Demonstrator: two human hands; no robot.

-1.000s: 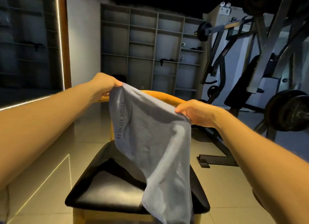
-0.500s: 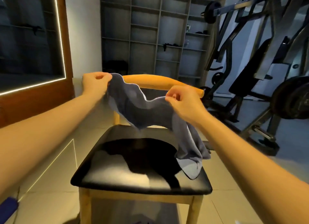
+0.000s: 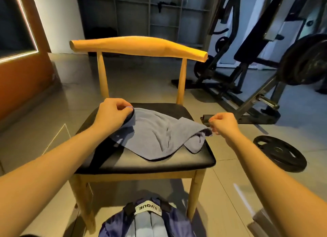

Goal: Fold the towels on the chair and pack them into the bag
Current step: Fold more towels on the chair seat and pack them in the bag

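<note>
Tiled floor [image 3: 141, 81] runs under a wooden chair [image 3: 138, 45] with a curved backrest and a black padded seat [image 3: 159, 164]. Behind it stands grey open shelving [image 3: 141, 12], and an orange wall panel with a lit strip [image 3: 17, 56] is at the left. A weight machine [image 3: 247, 59] fills the right side of the room, with a loose weight plate [image 3: 281, 152] flat on the floor beside the chair. A navy backpack [image 3: 177, 219] with a white label sits on the floor at the seat's front edge. The grey-blue towel [image 3: 155, 130] lies rumpled across the seat, from its back left corner to its right edge. The left hand [image 3: 111, 113] pinches one towel corner near the seat's back left corner. The right hand [image 3: 223, 123], fingers curled, pinches the other corner just past the seat's right edge. Half a second ago both hands held the towel up in the air in front of the backrest, closer together, with its lower end dangling. Now the cloth is down on the seat and the hands are spread wide.
</note>
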